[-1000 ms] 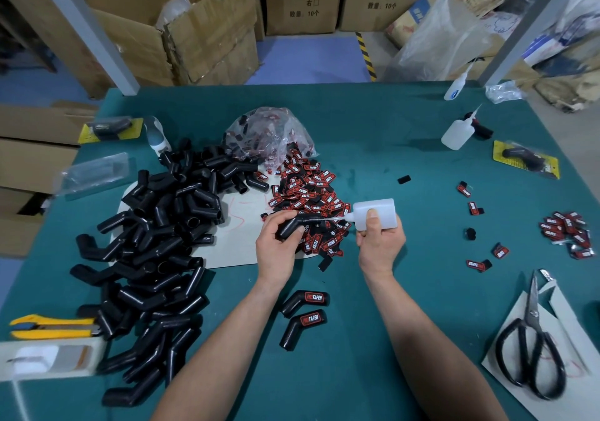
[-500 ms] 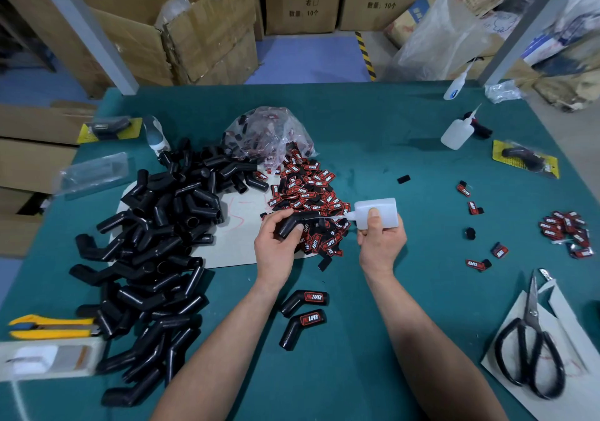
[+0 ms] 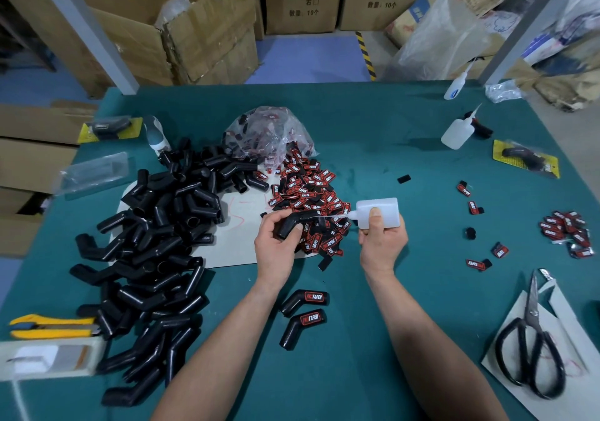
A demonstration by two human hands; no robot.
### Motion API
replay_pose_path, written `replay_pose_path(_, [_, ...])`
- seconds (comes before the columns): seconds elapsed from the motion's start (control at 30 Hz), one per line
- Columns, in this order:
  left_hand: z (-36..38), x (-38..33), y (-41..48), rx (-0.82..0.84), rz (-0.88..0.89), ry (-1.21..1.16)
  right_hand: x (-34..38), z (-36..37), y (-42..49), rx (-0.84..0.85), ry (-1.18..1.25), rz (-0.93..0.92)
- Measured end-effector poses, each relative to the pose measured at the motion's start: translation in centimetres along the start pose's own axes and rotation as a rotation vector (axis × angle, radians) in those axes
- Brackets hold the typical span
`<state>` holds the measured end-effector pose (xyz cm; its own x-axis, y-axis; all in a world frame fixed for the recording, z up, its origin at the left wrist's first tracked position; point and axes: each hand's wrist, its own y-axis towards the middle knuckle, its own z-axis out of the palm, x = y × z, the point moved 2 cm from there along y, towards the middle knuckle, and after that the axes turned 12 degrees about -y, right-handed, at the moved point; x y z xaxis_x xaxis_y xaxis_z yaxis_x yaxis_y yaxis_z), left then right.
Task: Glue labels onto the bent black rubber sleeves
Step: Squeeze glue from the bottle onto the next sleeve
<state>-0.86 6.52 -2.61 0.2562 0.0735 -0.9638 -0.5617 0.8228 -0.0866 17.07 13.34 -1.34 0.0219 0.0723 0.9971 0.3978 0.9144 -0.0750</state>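
My left hand [image 3: 276,245] grips a bent black rubber sleeve [image 3: 292,222] above the table. My right hand [image 3: 381,242] holds a white glue bottle [image 3: 378,211] on its side, thumb on its wall, with the nozzle tip touching the sleeve's upper arm. Behind the hands lies a heap of red and black labels [image 3: 308,200] spilling from a clear bag [image 3: 269,131]. A big pile of unlabelled black sleeves [image 3: 156,245] covers the left of the table. Two labelled sleeves [image 3: 305,310] lie between my forearms.
Black scissors [image 3: 532,346] rest on white paper at the right. A small label pile [image 3: 568,232] and loose labels lie at right. Two more glue bottles [image 3: 457,131] stand far right. A yellow utility knife [image 3: 52,326] lies at the left edge. Cardboard boxes stand beyond the green table [image 3: 373,148].
The glue nozzle has slid slightly along the sleeve; both hands stay nearly in place, with the same holds on sleeve and bottle.
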Motion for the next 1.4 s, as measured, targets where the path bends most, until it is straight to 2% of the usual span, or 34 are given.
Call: replay_pose_path(1.4, [0.05,-0.33,-0.07,0.008,0.016,0.022,-0.19,-0.07,0.15,-0.003,-0.004,0.006])
